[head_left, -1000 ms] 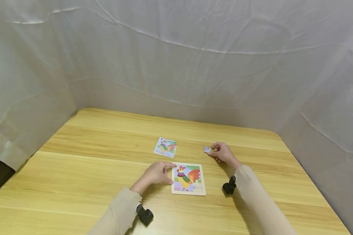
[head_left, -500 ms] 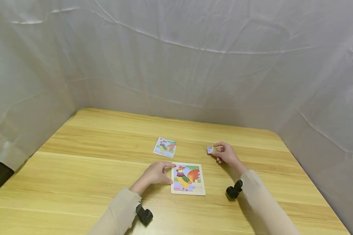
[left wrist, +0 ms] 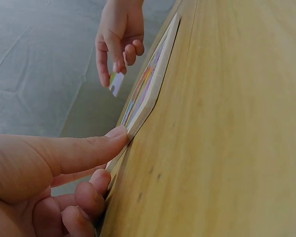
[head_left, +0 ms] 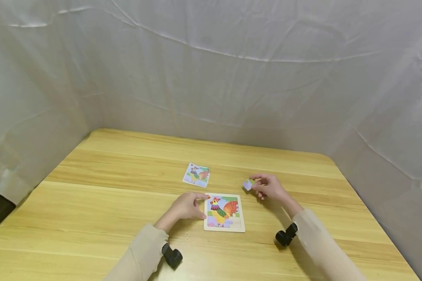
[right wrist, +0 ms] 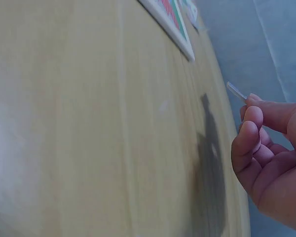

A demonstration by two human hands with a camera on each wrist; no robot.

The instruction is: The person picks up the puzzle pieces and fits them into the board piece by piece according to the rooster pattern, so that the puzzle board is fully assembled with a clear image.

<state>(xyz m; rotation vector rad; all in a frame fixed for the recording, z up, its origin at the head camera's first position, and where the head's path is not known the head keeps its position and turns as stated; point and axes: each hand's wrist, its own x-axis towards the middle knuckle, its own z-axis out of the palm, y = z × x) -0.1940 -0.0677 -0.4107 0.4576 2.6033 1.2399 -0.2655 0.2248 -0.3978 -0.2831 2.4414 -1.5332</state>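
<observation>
A square wooden jigsaw puzzle (head_left: 225, 212) with a rooster picture lies on the table. Bare wood shows in its lower right part. My left hand (head_left: 187, 206) rests at its left side, the straight index finger on the upper left corner and the thumb against the edge lower down. In the left wrist view that thumb (left wrist: 89, 150) presses on the wooden rim, the other fingers bent below it. Beyond the puzzle's upper right corner, my right hand (head_left: 269, 187) pinches a lilac and green puzzle piece (head_left: 247, 184) between thumb and fingers, raised off the table in the right wrist view.
Behind the puzzle lies a small picture card (head_left: 196, 175) of the same rooster, one corner slightly curled. The wooden table (head_left: 109, 168) has rounded back corners, and a pale cloth curtain (head_left: 211, 86) hangs around its back and sides.
The right hand first draws slightly back to the right with the piece, then comes a little toward the puzzle, and the piece turns in its fingers. The left hand stays on the puzzle's edge.
</observation>
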